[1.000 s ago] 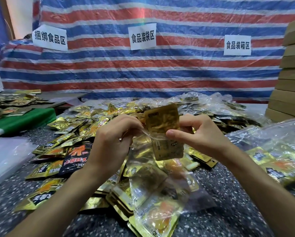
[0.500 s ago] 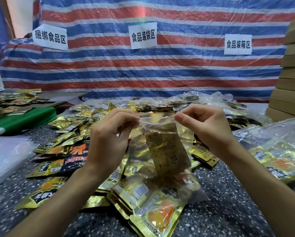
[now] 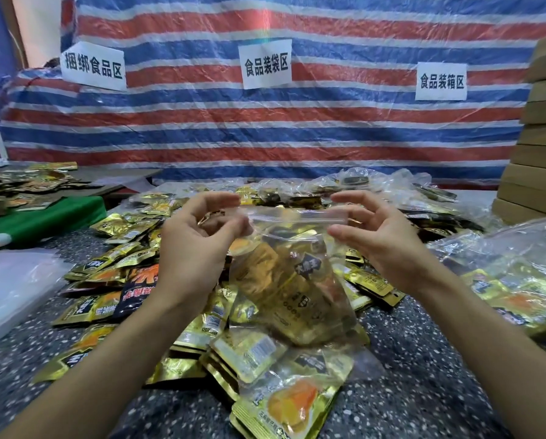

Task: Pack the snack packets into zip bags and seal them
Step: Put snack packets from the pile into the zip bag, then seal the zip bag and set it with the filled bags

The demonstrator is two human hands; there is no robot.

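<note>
while only the head view is given, it shows the zip bag (image 3: 322,245) held up over the speckled table (image 3: 423,391), straight ahead and between the two hands. the left hand (image 3: 199,245) pinches the bag's left top corner between thumb and curled forefinger. the right hand (image 3: 382,242) grasps the right top corner the same way, though its fingers look looser. gold snack packets (image 3: 284,280) hang inside, below the mouth. the zip strip (image 3: 297,217) runs level, its long axis straight across from one hand to the other, so each hand sits at its own end and neither is nearer. whether the strip is pressed closed yet cannot be told. as a judgement, filling looks done and sealing comes next: a pinch run along that strip from either end. loose packets (image 3: 113,274) lie heaped beneath.
</note>
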